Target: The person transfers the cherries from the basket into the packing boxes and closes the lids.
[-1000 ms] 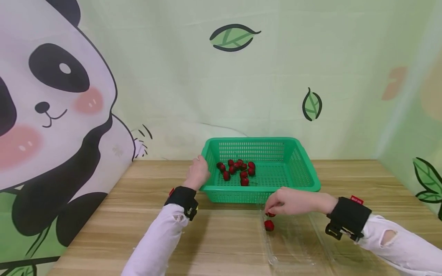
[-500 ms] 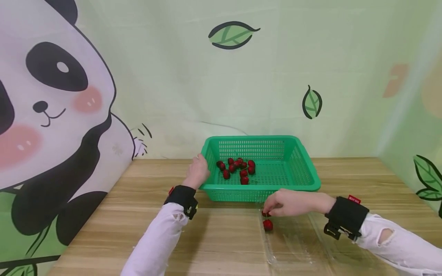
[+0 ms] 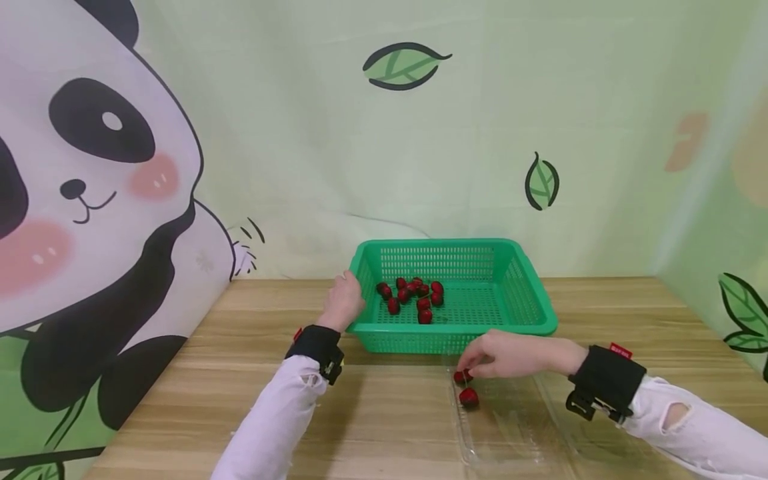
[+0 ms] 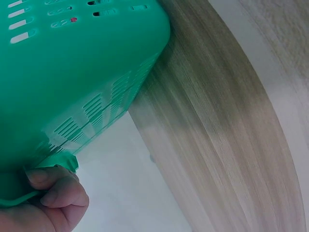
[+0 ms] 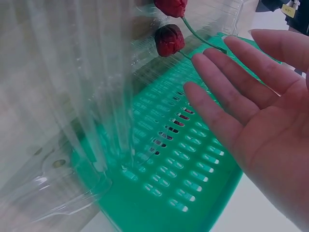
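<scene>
A green plastic basket (image 3: 456, 340) stands on the table, with several dark red cherries (image 3: 403, 294) in its left part. My left hand (image 3: 344, 301) grips the basket's left rim; in the left wrist view its fingers (image 4: 67, 193) curl round that rim. In front of the basket lies a clear plastic box (image 3: 510, 433). Two cherries are at its left side, a nearer cherry (image 3: 469, 399) and a farther cherry (image 3: 461, 377). My right hand (image 3: 510, 353) is over the box's far end. In the right wrist view its fingers (image 5: 212, 104) are extended, with their tips beside the green stems.
The wooden table (image 3: 252, 400) runs back to a printed cloth backdrop (image 3: 288, 133) with a panda and leaves. A clear flap-like part of the plastic box stretches to the right, under the right forearm (image 3: 678, 413).
My right hand has lowered slightly, and the farther cherry shows more clearly below its fingertips. The nearer cherry has shifted a little. The left hand stays on the basket rim.
</scene>
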The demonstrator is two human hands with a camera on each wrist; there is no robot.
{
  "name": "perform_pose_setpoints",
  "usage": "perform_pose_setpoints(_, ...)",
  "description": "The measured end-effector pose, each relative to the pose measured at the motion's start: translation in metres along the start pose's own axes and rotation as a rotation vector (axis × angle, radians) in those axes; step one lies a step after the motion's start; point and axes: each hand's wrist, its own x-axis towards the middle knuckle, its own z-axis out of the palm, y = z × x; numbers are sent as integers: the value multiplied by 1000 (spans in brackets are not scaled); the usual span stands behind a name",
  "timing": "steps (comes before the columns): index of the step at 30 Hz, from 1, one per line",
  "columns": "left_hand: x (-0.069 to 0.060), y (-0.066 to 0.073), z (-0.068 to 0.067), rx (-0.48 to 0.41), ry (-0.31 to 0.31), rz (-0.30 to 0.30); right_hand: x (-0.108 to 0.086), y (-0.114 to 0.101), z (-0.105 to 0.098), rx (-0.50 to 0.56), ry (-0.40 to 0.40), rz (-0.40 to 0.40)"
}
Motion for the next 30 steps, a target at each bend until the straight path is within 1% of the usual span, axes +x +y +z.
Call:
perform_pose_setpoints(6, 0, -2, 2, 25, 12, 7, -3, 1, -1, 8, 2, 9)
perform_pose_setpoints(14, 0, -3, 3, 12, 11, 5, -5, -1, -2, -30, 16, 6)
perform_pose_setpoints(20, 0, -3, 3, 14, 20, 7, -7, -7, -8, -67, 19, -6)
perform_pose_setpoints(30, 3, -2, 3, 2, 18, -2, -7, -22, -16, -72, -5, -2)
